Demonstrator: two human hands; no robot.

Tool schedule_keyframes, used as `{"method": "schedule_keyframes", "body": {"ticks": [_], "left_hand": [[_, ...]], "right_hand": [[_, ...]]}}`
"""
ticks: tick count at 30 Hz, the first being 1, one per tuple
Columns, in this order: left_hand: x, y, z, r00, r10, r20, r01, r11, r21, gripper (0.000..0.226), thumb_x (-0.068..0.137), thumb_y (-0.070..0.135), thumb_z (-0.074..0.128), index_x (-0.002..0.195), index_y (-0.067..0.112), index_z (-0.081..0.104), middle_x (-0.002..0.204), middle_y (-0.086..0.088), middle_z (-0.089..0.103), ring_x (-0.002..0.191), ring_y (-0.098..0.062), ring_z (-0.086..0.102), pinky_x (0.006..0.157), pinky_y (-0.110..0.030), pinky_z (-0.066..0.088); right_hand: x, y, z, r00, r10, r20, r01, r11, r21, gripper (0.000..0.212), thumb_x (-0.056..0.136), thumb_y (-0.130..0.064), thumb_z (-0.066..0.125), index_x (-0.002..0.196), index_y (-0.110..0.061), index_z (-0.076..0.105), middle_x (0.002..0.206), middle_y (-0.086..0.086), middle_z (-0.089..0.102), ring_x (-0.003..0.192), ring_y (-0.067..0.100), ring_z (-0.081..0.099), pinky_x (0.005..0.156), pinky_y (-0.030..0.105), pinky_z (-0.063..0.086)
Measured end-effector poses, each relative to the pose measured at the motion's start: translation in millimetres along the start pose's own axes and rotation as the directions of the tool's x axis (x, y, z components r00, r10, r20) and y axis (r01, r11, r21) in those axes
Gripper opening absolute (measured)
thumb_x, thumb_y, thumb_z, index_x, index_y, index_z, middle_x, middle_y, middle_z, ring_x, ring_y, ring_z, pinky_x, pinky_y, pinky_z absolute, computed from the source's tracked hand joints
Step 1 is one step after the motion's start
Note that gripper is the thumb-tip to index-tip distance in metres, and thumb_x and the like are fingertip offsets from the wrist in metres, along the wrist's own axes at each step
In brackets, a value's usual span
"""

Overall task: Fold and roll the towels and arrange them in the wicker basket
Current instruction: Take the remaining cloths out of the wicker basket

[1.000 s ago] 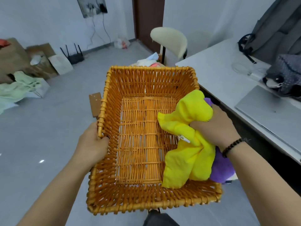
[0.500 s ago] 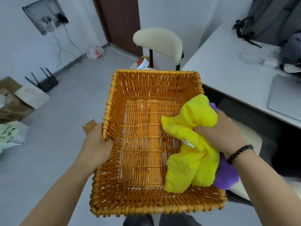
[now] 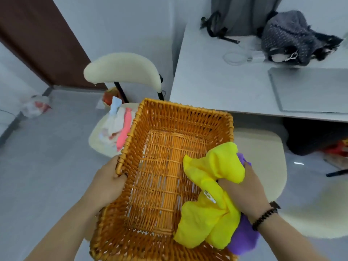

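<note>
An orange wicker basket (image 3: 184,117) is held in the air in front of me. My left hand (image 3: 108,183) grips its left rim. My right hand (image 3: 246,189) grips a bunched yellow towel (image 3: 209,215) together with a purple towel (image 3: 243,240) at the basket's right rim. The yellow towel hangs into the basket, the purple one outside and partly hidden behind it. The basket floor is bare wicker. More small towels, pink (image 3: 124,132), pale blue and white, lie on a cream chair seat beyond the basket's left side.
A white desk (image 3: 216,85) stands at the right with a closed laptop (image 3: 308,91), a grey backpack (image 3: 243,14) and a dotted dark bag (image 3: 293,34). A cream chair back (image 3: 122,70) is behind the basket, a second cream seat (image 3: 263,159) under its right side. A brown door is far left.
The view has swung to the right, toward the desk and chairs; the basket now sits turned at an angle in view. Both hands keep the same hold.
</note>
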State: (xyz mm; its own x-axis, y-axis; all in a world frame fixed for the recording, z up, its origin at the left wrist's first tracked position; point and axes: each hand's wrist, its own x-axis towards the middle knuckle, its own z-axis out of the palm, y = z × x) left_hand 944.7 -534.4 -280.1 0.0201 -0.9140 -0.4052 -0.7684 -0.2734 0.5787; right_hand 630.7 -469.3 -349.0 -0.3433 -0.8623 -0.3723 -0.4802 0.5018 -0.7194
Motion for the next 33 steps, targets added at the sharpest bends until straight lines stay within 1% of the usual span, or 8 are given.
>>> {"method": "schedule_keyframes", "body": {"ticks": [3,6,11,16,21,25,30,33], "left_hand": [[45,6,-4,0.994,0.065,0.083,-0.07,0.996,0.049,0.032,0.089,-0.002,0.052,0.099,0.028,0.051,0.066,-0.003,0.054,0.054,-0.017,0.05,0.049,-0.028,0.037],[77,16,0,0.972,0.144,0.185,-0.158,0.985,0.063,0.039,0.091,-0.004,0.05,0.105,0.033,0.049,0.07,0.002,0.058,0.052,-0.011,0.052,0.047,-0.021,0.036],[129,22,6,0.924,0.203,0.326,-0.235,0.97,0.064,0.037,0.095,0.0,0.049,0.117,0.029,0.048,0.093,0.005,0.064,0.071,-0.005,0.056,0.054,-0.015,0.036],[190,9,9,0.855,0.239,0.46,-0.317,0.943,0.098,0.039,0.096,0.01,0.055,0.126,0.033,0.045,0.099,0.021,0.061,0.086,0.008,0.055,0.062,-0.006,0.037],[224,-18,24,0.803,0.221,0.554,-0.373,0.911,0.177,0.055,0.094,0.004,0.053,0.14,0.025,0.032,0.097,0.012,0.063,0.081,-0.003,0.061,0.064,-0.014,0.044],[235,-29,36,0.803,0.19,0.565,-0.365,0.906,0.214,0.055,0.093,0.001,0.052,0.141,0.017,0.028,0.092,0.006,0.062,0.074,-0.008,0.059,0.063,-0.023,0.045],[239,-16,39,0.763,0.231,0.604,-0.434,0.875,0.214,0.054,0.093,0.002,0.052,0.14,0.02,0.031,0.098,0.004,0.062,0.079,-0.011,0.058,0.064,-0.018,0.041],[244,8,42,0.698,0.295,0.652,-0.529,0.827,0.192,0.047,0.095,0.006,0.051,0.131,0.03,0.034,0.096,0.011,0.062,0.079,-0.008,0.059,0.063,-0.018,0.042]], "right_hand": [[-1,-2,17,0.99,0.126,-0.065,-0.12,0.989,0.091,0.045,0.057,-0.046,0.066,0.095,-0.025,0.054,0.081,-0.005,0.065,0.074,0.016,0.064,0.063,0.039,0.053],[-7,-2,29,0.96,0.268,-0.078,-0.255,0.956,0.143,0.055,0.054,-0.045,0.066,0.104,-0.026,0.053,0.086,-0.004,0.066,0.079,0.02,0.064,0.071,0.043,0.054],[-9,-18,46,0.898,0.427,-0.108,-0.393,0.887,0.244,0.063,0.067,-0.029,0.075,0.121,-0.025,0.042,0.101,-0.003,0.061,0.09,0.021,0.059,0.078,0.037,0.049],[-5,-43,79,0.823,0.539,-0.179,-0.46,0.817,0.347,0.063,0.072,-0.025,0.075,0.122,-0.021,0.037,0.105,0.0,0.059,0.096,0.026,0.059,0.081,0.037,0.048],[-6,-59,115,0.747,0.59,-0.307,-0.45,0.788,0.421,0.079,0.069,-0.028,0.076,0.136,-0.031,0.033,0.111,-0.013,0.051,0.107,0.022,0.057,0.086,0.032,0.044],[-4,-62,129,0.719,0.598,-0.354,-0.435,0.784,0.442,0.085,0.067,-0.044,0.072,0.14,-0.039,0.029,0.11,-0.021,0.046,0.097,0.01,0.05,0.082,0.028,0.039],[-4,-53,129,0.678,0.635,-0.37,-0.484,0.765,0.425,0.078,0.075,-0.038,0.074,0.14,-0.037,0.031,0.11,-0.016,0.054,0.106,0.019,0.059,0.078,0.027,0.039],[-11,-49,127,0.636,0.676,-0.373,-0.492,0.727,0.479,0.08,0.073,-0.042,0.07,0.142,-0.033,0.031,0.113,-0.011,0.055,0.108,0.025,0.058,0.078,0.027,0.038]]}}
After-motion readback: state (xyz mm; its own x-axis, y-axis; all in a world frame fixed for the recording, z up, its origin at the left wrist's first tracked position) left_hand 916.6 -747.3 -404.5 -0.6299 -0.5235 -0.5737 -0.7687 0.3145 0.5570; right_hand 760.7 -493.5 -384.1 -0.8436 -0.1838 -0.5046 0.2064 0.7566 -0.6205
